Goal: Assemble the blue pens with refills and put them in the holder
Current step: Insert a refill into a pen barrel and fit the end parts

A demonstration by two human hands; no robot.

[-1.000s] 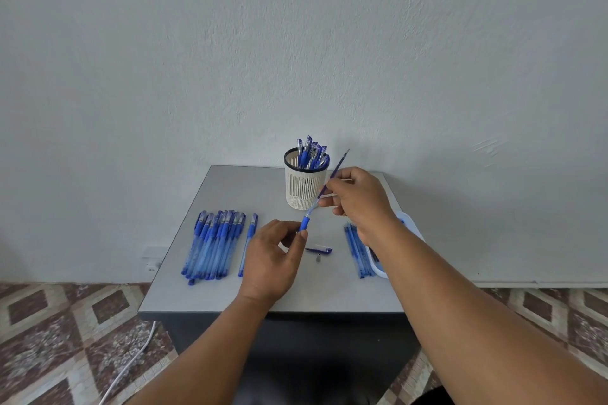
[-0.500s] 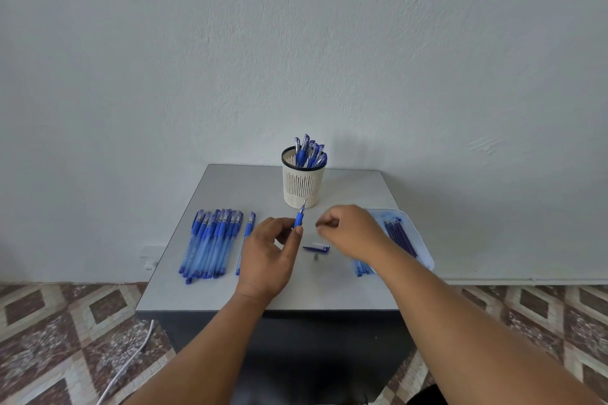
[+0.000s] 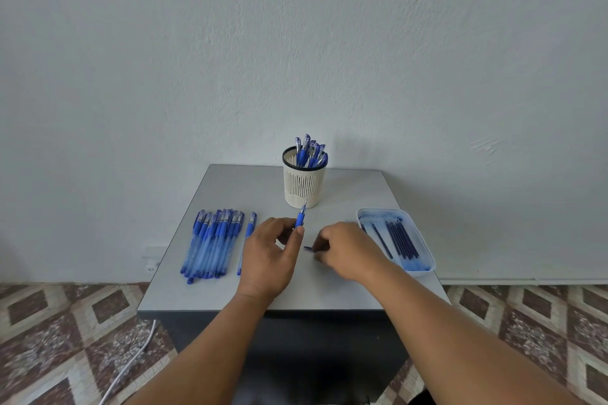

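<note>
My left hand grips a blue pen with its tip pointing up and away, just in front of the cream slatted holder, which contains several blue pens. My right hand is lowered over a small blue pen cap on the table, its fingers curled down at it; whether they pinch it is hidden. A row of several blue pens lies at the left, and one separate pen lies beside it. Dark refills lie in a white tray at the right.
The grey table stands against a white wall. A white cable runs across the patterned tile floor at the lower left.
My right hand pushed the refill down into the pen, let go and dropped to the table by the cap. The left hand has kept hold of the pen.
</note>
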